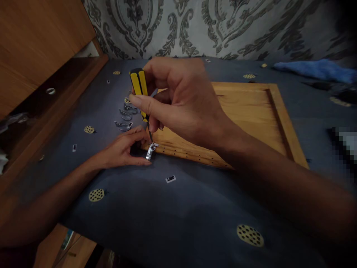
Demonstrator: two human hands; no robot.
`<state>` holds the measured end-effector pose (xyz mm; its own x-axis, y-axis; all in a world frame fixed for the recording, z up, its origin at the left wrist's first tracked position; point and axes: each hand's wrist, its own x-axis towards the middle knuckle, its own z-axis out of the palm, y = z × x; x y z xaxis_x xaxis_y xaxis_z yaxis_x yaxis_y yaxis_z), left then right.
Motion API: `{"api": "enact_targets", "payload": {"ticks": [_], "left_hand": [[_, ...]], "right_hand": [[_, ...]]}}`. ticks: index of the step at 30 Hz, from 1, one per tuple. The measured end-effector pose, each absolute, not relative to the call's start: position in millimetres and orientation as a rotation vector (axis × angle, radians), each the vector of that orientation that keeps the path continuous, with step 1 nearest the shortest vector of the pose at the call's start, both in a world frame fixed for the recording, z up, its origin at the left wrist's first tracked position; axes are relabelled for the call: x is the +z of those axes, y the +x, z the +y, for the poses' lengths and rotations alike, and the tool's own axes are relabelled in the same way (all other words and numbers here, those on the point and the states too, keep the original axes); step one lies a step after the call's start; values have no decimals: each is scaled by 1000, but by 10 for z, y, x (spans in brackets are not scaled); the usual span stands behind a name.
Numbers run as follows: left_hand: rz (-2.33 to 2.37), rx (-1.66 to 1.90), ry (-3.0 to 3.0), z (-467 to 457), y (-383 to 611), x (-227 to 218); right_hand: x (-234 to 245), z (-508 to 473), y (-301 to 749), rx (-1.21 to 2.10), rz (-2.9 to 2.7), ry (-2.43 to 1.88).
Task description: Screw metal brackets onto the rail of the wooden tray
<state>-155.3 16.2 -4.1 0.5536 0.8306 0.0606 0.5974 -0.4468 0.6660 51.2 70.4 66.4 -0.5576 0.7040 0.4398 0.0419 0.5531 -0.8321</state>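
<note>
My right hand (181, 100) grips a yellow and black screwdriver (142, 91), held steeply with its shaft pointing down. The tip meets a shiny metal hook (151, 152) at the near left corner of a wooden frame (195, 154). My left hand (125, 147) is curled around that corner, its thumb at the lower end of the hook and its other fingers partly hidden. A row of small dark holes runs along the frame's near edge. Several more metal hooks (125, 114) lie on the cloth beyond my left hand.
A dark blue cloth (167, 216) with pineapple prints covers the surface under the frame. Wooden furniture with a dark shelf (50, 80) borders the left side. Blue fabric (315, 70) lies at the back right, and a patterned wall covering (189, 29) rises behind.
</note>
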Motion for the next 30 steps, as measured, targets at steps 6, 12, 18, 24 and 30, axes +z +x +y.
{"api": "enact_targets", "payload": {"ticks": [6, 12, 18, 24, 30], "left_hand": [[1134, 534, 2198, 159, -1580, -70], [1158, 532, 2218, 168, -1571, -72], [1159, 522, 2222, 169, -1571, -75], [1174, 514, 2206, 165, -1573, -79], [1157, 537, 2220, 160, -1571, -79]], "right_hand": [[628, 682, 479, 1051, -2029, -578], [611, 643, 463, 1153, -1984, -619], [613, 632, 464, 1128, -2002, -615], [584, 648, 451, 1125, -1996, -569], [497, 689, 444, 1145, -1936, -457]]}}
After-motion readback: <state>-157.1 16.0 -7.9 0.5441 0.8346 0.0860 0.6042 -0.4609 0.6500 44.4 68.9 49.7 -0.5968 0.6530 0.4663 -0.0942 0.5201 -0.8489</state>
